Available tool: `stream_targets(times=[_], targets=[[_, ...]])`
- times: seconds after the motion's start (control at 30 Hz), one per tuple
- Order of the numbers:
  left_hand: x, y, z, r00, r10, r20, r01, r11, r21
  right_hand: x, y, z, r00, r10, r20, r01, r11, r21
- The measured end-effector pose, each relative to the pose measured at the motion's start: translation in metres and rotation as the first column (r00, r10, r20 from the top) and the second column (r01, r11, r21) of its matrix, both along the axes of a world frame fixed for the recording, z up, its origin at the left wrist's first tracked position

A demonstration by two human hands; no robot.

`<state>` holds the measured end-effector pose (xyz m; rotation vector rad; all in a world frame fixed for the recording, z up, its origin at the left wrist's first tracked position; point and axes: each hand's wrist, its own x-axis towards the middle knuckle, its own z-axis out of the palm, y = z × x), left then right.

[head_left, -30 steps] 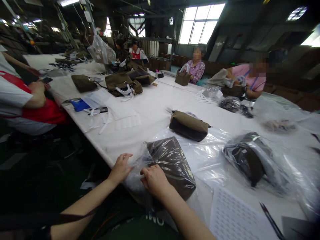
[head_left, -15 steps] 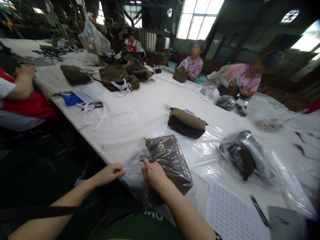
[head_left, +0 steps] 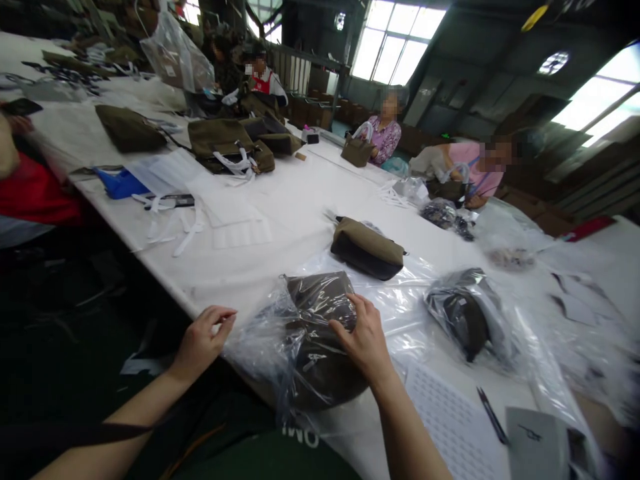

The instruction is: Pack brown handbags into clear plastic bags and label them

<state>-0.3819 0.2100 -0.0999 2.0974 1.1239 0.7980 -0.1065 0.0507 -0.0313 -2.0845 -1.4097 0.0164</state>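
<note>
A dark brown bag (head_left: 325, 363) lies in a clear plastic bag (head_left: 265, 333) at the table's near edge, the loose film bunched on its left. My right hand (head_left: 367, 333) rests over its right side, fingers and thumb apart, touching the film. Just left of the loose plastic is my left hand (head_left: 205, 337), fingers loosely curved and thumb tip close to the index tip; I see nothing held there. Beyond the wrapped bag sits an olive and black pouch (head_left: 367, 248) on flat plastic sheeting. Another bag in plastic (head_left: 465, 317) lies to the right.
A printed sheet (head_left: 450, 420), a black pen-like tool (head_left: 493, 415) and a grey card (head_left: 535, 440) lie at the near right. Olive bags (head_left: 220, 143), white straps (head_left: 187, 230) and a blue piece (head_left: 117, 181) are at the left. Several people sit around the table.
My right hand has moved right across the wrapped bag and its fingers have spread. My left hand has shifted left and up, its fingers looser. The wrapped bag's top now lies differently, with the film wrinkled.
</note>
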Motion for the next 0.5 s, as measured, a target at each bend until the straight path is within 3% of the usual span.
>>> stream_targets(times=[0.03,0.1,0.17,0.23,0.37,0.43,0.5], targets=[[0.011,-0.002,0.01,0.988,-0.155,0.012,0.155,0.987,0.033,-0.001,-0.008,0.002,1.0,0.004,0.013,-0.004,1.0,-0.014],[0.034,-0.004,0.022,0.886,-0.462,-0.042,0.46,0.886,-0.051,-0.012,-0.021,0.007,0.997,0.062,0.043,-0.061,0.998,-0.033],[0.054,-0.003,0.022,0.765,-0.63,-0.132,0.606,0.774,-0.181,-0.031,-0.03,0.011,0.986,0.154,0.064,-0.15,0.987,-0.062],[0.063,0.001,0.016,0.744,-0.637,-0.202,0.591,0.768,-0.247,-0.05,-0.042,0.01,0.967,0.237,0.094,-0.226,0.968,-0.111],[0.045,0.007,0.006,0.925,-0.365,-0.102,0.346,0.924,-0.166,-0.074,-0.076,-0.015,0.915,0.344,0.211,-0.327,0.938,-0.113],[0.03,0.006,0.003,0.919,-0.392,-0.029,0.385,0.912,-0.141,-0.083,-0.093,-0.036,0.896,0.343,0.282,-0.34,0.939,-0.059],[0.019,0.005,0.0,0.842,-0.535,-0.064,0.517,0.836,-0.185,-0.09,-0.104,-0.058,0.886,0.315,0.341,-0.311,0.948,-0.068]])
